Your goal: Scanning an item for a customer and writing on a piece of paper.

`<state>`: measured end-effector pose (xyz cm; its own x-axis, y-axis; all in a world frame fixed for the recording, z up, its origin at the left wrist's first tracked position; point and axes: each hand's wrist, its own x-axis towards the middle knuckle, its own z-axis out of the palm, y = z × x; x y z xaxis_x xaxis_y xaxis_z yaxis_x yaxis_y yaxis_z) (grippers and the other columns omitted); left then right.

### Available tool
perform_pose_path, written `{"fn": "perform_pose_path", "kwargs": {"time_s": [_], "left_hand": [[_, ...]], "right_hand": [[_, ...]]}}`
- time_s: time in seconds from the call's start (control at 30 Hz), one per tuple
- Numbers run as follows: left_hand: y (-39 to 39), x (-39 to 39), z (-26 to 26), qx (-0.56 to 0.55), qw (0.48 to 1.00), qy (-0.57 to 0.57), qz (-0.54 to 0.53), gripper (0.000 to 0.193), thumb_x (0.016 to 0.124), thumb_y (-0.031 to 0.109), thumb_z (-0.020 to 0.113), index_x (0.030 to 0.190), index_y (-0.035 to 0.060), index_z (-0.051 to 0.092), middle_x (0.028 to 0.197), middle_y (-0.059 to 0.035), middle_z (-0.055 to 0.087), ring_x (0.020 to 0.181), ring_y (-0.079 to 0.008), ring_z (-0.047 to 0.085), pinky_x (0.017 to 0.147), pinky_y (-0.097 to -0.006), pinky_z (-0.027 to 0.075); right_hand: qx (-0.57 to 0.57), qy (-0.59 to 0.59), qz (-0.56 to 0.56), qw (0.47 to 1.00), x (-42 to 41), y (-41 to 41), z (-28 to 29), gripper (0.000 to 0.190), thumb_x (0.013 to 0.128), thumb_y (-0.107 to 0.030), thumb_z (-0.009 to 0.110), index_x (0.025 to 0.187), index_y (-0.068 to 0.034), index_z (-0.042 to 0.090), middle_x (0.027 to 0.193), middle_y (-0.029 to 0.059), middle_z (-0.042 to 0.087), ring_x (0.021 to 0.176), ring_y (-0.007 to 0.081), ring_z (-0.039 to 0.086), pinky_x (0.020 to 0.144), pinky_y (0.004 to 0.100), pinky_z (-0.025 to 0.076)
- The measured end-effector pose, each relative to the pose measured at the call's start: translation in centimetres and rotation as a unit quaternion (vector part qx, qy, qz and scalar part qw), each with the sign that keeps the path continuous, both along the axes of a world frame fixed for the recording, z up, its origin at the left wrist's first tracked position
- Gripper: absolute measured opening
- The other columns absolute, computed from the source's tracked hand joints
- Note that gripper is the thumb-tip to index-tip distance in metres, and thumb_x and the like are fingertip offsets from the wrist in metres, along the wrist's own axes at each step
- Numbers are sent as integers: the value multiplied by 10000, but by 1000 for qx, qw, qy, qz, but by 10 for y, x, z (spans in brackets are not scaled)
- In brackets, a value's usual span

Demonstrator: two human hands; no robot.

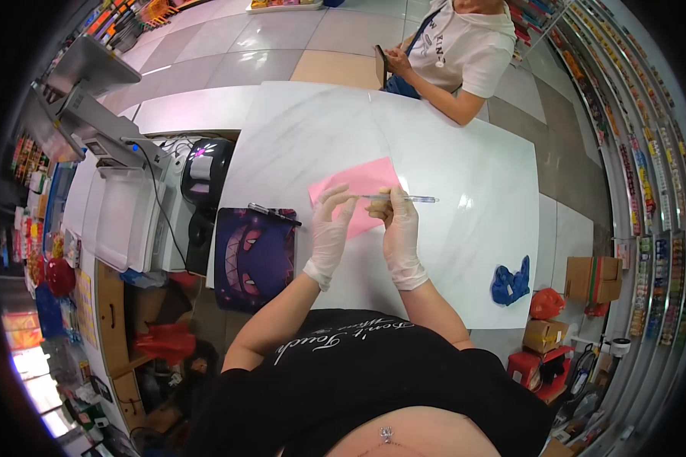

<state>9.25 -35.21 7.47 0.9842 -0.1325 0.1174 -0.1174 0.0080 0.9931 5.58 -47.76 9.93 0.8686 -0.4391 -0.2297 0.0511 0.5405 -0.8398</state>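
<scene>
Both of my hands wear thin whitish gloves over a white marble-patterned counter (457, 228). Held in my right hand (400, 228) is a slim clear pen (420, 199), lying nearly level with one end pointing right. The fingertips of my left hand (331, 228) come close together at the pen's other end; whether they grip it, I cannot tell. Beneath both hands a sheet of pink paper (371, 170) lies at an angle, partly hidden by them. Left of my left hand, a dark pen (283, 217) rests across the top of a purple mat (251, 257) with a grinning cartoon face.
A person (463, 57) holding a phone (382, 65) leans an elbow on the counter's far edge. Crumpled blue plastic (510, 283) lies at the right. A black rounded device (206, 171), a clear plastic tray (123, 217) and a screen (91, 65) stand at the left.
</scene>
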Motion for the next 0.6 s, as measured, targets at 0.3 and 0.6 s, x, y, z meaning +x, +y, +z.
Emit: {"fn": "perform_pose_path", "kwargs": {"time_s": [0.3, 0.6], "left_hand": [[-9, 6, -13, 23, 1000, 8, -12, 138, 909, 162, 671, 1008, 75, 711, 1200, -92, 617, 1172, -228, 533, 1030, -356, 396], [0, 9, -22, -158, 956, 234, -75, 286, 956, 210, 642, 1178, 31, 663, 1300, -73, 586, 1232, -190, 508, 1077, -344, 368]], "right_hand": [[-34, -6, -28, 999, -2, -11, -9, 370, 1014, -374, 531, 1004, -18, 629, 781, 78, 669, 745, 166, 655, 708, 285, 512], [50, 12, -15, 999, -4, -13, -16, 335, 1011, -368, 535, 1016, -44, 618, 789, 40, 640, 710, 155, 632, 658, 278, 514]]}}
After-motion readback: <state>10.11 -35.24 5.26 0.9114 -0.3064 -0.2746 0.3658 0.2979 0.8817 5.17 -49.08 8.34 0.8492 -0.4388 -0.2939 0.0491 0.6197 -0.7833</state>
